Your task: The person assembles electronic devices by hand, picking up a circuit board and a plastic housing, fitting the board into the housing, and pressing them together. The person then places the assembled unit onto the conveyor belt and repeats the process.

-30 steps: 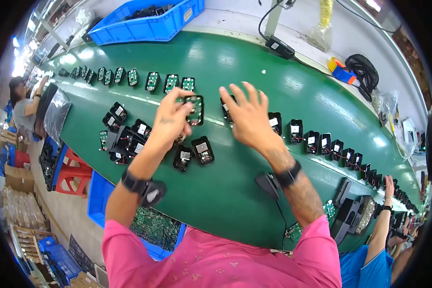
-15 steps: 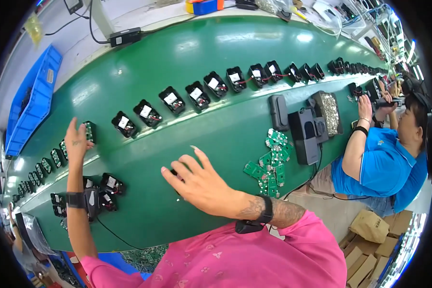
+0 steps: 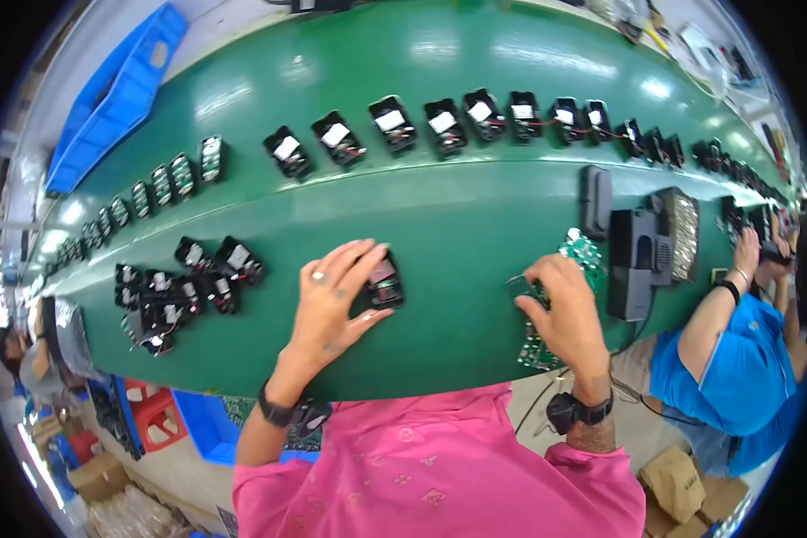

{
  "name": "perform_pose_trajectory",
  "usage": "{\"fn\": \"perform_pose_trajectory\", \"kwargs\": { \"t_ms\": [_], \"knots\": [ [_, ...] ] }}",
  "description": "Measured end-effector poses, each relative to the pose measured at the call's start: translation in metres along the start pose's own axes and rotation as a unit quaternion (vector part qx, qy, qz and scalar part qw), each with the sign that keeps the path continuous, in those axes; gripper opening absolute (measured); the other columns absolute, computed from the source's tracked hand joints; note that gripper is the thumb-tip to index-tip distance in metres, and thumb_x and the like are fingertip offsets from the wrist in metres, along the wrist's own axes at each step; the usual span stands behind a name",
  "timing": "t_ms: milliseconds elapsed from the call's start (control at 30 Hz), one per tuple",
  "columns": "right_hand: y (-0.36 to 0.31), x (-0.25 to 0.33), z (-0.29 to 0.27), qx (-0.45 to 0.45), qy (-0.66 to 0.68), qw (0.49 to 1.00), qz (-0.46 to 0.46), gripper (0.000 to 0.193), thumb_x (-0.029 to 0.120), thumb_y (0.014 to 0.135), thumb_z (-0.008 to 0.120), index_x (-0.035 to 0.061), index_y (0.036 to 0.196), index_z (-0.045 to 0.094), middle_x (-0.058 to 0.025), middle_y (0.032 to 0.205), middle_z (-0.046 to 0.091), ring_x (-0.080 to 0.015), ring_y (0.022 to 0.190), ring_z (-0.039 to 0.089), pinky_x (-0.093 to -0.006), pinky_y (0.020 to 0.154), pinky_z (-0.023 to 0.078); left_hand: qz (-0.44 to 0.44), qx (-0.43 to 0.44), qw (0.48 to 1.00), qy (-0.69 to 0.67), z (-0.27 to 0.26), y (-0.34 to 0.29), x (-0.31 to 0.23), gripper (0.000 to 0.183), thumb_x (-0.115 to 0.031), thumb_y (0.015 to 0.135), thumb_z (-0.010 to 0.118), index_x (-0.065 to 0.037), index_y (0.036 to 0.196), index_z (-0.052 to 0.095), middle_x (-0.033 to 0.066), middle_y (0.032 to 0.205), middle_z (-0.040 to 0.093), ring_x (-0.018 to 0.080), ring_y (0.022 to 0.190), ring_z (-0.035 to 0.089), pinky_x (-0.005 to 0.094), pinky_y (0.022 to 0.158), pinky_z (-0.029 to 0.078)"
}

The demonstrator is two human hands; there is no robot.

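My left hand [image 3: 332,300] curls about a small open black housing [image 3: 386,285] on the green table, its fingertips at the top edge and its thumb at the lower edge. Inside the housing show a pinkish square and small parts. Farther right, my right hand [image 3: 567,309] is at the pile of green circuit boards [image 3: 583,251]. A thin circuit board [image 3: 518,286] shows between its thumb and forefinger, partly hidden by the fingers. Several black housings with white labels [image 3: 394,124] stand in a row beyond my hands.
Filled housings with green boards [image 3: 181,175] line up at the far left, and a cluster of black housings [image 3: 188,282] lies nearer. A blue bin [image 3: 117,99] stands back left. A black device [image 3: 632,269] and a tray of metal parts [image 3: 683,238] stand right, near a co-worker's arm [image 3: 713,309].
My left hand has come back from the far-left row to the black housing in the middle. My right hand has moved right to the circuit boards. The view has shifted.
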State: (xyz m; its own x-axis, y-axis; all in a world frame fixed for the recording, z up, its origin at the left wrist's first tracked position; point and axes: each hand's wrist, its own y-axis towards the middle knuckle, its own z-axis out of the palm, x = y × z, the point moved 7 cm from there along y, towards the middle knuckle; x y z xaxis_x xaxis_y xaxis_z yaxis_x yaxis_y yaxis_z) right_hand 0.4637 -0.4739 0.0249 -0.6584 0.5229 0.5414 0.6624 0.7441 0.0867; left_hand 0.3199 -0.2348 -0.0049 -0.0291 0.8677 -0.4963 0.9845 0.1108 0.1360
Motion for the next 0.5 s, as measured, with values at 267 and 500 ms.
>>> {"fn": "perform_pose_trajectory", "kwargs": {
  "t_ms": [267,500],
  "knots": [
    [0.014,0.059,0.010,-0.056,0.086,0.987,-0.126,0.029,0.001,0.079,0.072,0.0045,0.107,0.067,-0.0116,0.078,0.058,-0.0273,0.066,0.059,-0.0366,0.056,0.047,-0.098,-0.073,0.975,-0.187,-0.007,0.009,-0.025,0.070,-0.016,0.064,0.083,-0.014,0.130,0.061,0.0180,0.123,0.052,0.0339,0.106,0.060,0.0407,0.091,0.051],
    [0.020,0.101,0.039,-0.075,0.143,0.977,-0.142,0.012,0.005,0.081,0.074,0.0017,0.092,0.070,-0.0090,0.074,0.062,-0.0225,0.060,0.061,-0.0334,0.055,0.049,-0.048,-0.020,0.953,-0.299,0.009,0.001,-0.048,0.054,-0.002,0.072,0.073,-0.008,0.125,0.061,0.0162,0.138,0.043,0.0275,0.125,0.051,0.0388,0.099,0.047]
  ]
}}
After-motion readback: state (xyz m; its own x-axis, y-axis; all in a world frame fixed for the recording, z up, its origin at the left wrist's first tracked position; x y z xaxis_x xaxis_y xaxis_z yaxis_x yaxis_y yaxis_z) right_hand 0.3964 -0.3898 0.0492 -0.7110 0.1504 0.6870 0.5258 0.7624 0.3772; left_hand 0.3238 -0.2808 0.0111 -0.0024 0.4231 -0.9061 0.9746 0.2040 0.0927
